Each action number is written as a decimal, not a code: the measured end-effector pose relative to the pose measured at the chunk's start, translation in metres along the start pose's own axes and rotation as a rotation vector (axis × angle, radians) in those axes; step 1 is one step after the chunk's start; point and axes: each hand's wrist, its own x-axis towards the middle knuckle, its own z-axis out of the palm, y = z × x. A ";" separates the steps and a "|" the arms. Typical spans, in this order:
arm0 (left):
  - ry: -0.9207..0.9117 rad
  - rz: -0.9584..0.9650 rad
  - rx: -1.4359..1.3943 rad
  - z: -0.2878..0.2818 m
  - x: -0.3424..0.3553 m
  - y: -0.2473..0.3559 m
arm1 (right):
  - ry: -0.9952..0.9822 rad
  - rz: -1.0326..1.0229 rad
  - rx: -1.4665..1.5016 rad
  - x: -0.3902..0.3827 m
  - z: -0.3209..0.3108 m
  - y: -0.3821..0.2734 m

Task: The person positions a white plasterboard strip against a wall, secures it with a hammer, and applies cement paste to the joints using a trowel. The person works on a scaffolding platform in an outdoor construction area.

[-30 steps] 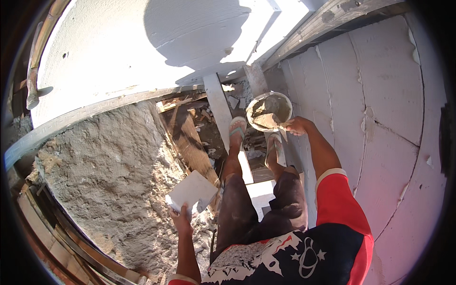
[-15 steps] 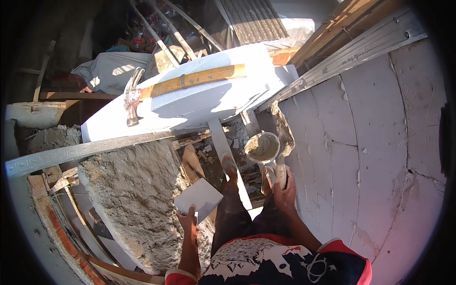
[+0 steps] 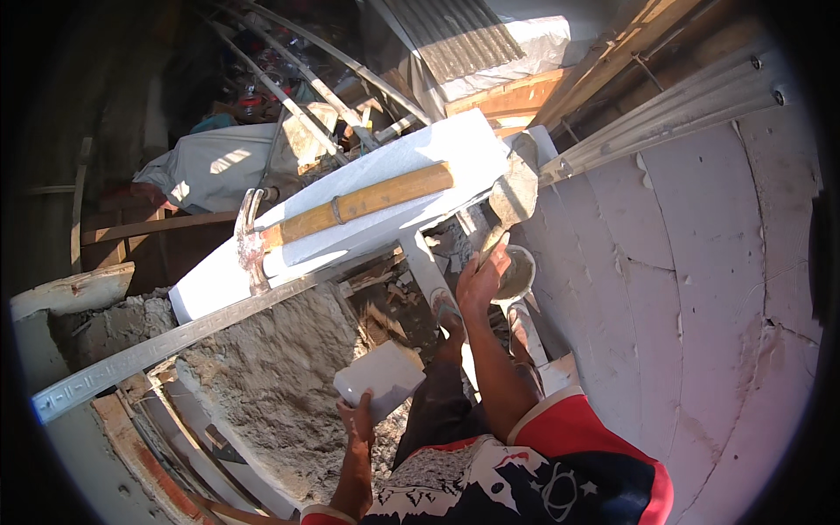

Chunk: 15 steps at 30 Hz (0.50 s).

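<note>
The left hand [image 3: 357,418], out toward 7 o'clock from the middle of the view, is holding a pale, flat rectangular block [image 3: 381,378] by its near edge, the thumb lying across the upper face and the fingers beneath mostly hidden. The right hand [image 3: 484,278], just off the middle toward 3 o'clock, is closing around the handle of a trowel [image 3: 514,192], whose grey-smeared blade is pointing toward 1 o'clock; whether the blade is touching anything, I cannot tell. A bucket [image 3: 532,278] of grey mix is standing just beyond that hand at 3 o'clock, partly hidden by it. Toward 10 o'clock, a claw hammer [image 3: 376,194] is lying on a long white block [image 3: 468,140], with a straight metal bar [image 3: 175,345] running along the near side and out toward 8 o'clock. A rough grey slab [image 3: 271,376] is lying below the bar, while a jointed pale wall [image 3: 665,306] is filling the 3 o'clock side.
</note>
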 end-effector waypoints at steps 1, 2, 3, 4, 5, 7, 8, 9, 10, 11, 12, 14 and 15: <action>0.006 0.008 0.029 -0.001 0.001 0.005 | -0.044 0.002 0.001 -0.003 -0.002 0.006; 0.009 0.014 0.055 0.001 0.002 0.010 | -0.089 0.005 0.000 -0.007 -0.004 0.012; 0.018 -0.010 0.070 0.001 0.002 0.012 | -0.070 -0.069 -0.019 -0.019 -0.008 0.028; 0.028 -0.032 0.086 0.001 0.003 0.014 | -0.050 -0.144 -0.037 -0.032 -0.015 0.045; 0.041 -0.053 0.097 0.002 0.004 0.016 | -0.081 -0.173 -0.090 -0.041 -0.026 0.058; 0.029 -0.019 0.087 0.005 0.011 0.020 | -0.065 -0.216 -0.028 -0.041 -0.041 0.052; 0.021 -0.007 0.086 0.006 0.011 0.019 | -0.057 -0.234 -0.002 -0.043 -0.052 0.047; 0.011 -0.013 0.081 0.007 0.010 0.020 | 0.006 -0.425 0.038 -0.030 -0.058 0.034; 0.000 -0.013 0.078 0.011 0.011 0.024 | -0.043 -0.346 0.046 -0.020 -0.063 0.018; -0.010 -0.014 0.075 0.012 0.012 0.026 | -0.093 -0.267 0.054 -0.013 -0.067 0.000; -0.018 0.004 0.064 0.013 0.013 0.025 | -0.080 -0.298 0.029 -0.007 -0.064 0.000; -0.032 0.036 0.036 0.016 0.014 0.021 | -0.149 -0.283 -0.031 -0.002 -0.067 -0.001; -0.044 0.031 0.028 0.017 0.015 0.021 | -0.232 -0.238 -0.065 -0.004 -0.076 -0.003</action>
